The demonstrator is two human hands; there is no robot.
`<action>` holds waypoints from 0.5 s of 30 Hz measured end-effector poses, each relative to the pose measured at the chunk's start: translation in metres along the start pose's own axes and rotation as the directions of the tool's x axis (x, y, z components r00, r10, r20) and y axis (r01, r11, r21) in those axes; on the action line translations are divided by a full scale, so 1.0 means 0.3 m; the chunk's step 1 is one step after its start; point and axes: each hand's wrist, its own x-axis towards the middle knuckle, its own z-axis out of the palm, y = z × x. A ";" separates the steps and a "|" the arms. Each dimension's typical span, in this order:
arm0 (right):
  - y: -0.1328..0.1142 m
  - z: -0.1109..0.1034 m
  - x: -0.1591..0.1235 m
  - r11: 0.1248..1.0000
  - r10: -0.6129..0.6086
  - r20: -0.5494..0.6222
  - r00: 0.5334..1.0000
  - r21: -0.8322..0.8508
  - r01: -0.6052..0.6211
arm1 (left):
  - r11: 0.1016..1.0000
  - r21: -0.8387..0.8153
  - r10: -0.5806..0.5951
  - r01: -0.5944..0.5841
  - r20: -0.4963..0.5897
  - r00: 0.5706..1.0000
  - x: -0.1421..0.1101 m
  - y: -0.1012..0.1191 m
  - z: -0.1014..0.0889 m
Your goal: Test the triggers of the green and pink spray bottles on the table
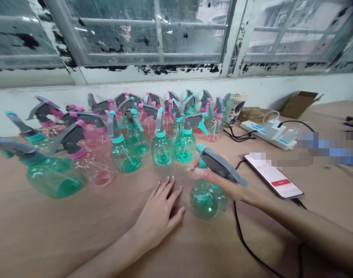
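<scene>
My right hand [224,185] is wrapped round the neck of a green spray bottle [207,201] with a grey and teal trigger head. That bottle tilts, its base on or close to the table. Flat on the wood lies my left hand [160,206], fingers spread, holding nothing, just left of the bottle. Beyond my hands several more spray bottles stand in a cluster. Nearest are clear green ones with teal collars, such as one green bottle [162,151] and another [126,156]. A pink bottle [99,170] and a larger green bottle [53,179] stand at the left.
A phone [273,175] with a lit screen rests right of my right hand. Behind it are a white power strip [267,133] with plugs, a paper cup [236,107] and an open cardboard box [299,104]. Black cable [242,235] runs along the table. A windowed wall borders the back.
</scene>
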 end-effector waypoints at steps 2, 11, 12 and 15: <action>-0.034 -0.007 0.005 1.000 0.020 0.016 1.000 -0.014 -0.020 | 1.000 -0.003 -0.001 0.001 0.004 1.000 0.002 -0.001 0.000; -0.055 -0.029 -0.048 0.979 0.149 -0.030 0.988 -0.138 -0.151 | 1.000 -0.008 0.023 -0.023 -0.031 0.999 0.003 -0.015 0.008; -0.050 -0.035 -0.061 0.974 0.167 -0.032 0.985 -0.151 -0.170 | 1.000 -0.002 0.027 -0.027 -0.031 0.999 0.003 -0.017 0.007; -0.038 -0.066 -0.098 0.961 0.185 -0.065 0.981 -0.196 -0.195 | 1.000 0.009 0.028 -0.028 -0.030 0.999 0.003 -0.020 0.004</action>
